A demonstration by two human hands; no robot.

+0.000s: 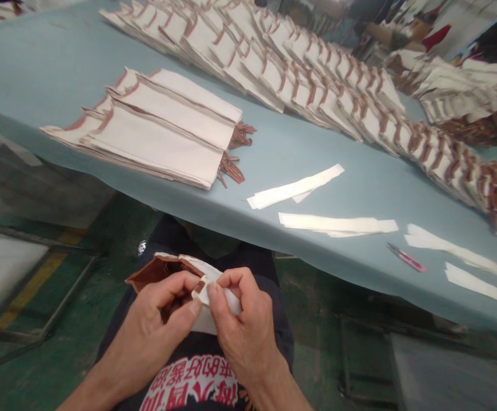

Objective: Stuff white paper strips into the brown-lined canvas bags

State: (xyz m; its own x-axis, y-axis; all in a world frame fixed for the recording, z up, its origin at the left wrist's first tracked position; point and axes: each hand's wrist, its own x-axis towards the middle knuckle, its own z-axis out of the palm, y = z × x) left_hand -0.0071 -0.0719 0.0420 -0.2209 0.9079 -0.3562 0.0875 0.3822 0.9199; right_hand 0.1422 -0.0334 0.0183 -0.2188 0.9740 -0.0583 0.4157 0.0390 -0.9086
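Over my lap I hold a cream cloth bag (203, 322) with a brown lining that shows at its open side. My left hand (154, 317) pinches the bag's edge between thumb and forefinger. Close beside it, my right hand (244, 314) is closed on the same edge, with a bit of white material between the fingertips. What exactly the right fingertips grip is partly hidden by the thumb.
On the blue-covered table (115, 171) lies a stack of cream bags (163, 125) with brown cords. Long overlapping rows of bags (283, 74) run behind it. White strips (295, 187) and pink-handled thread snips (406, 258) lie toward the front right.
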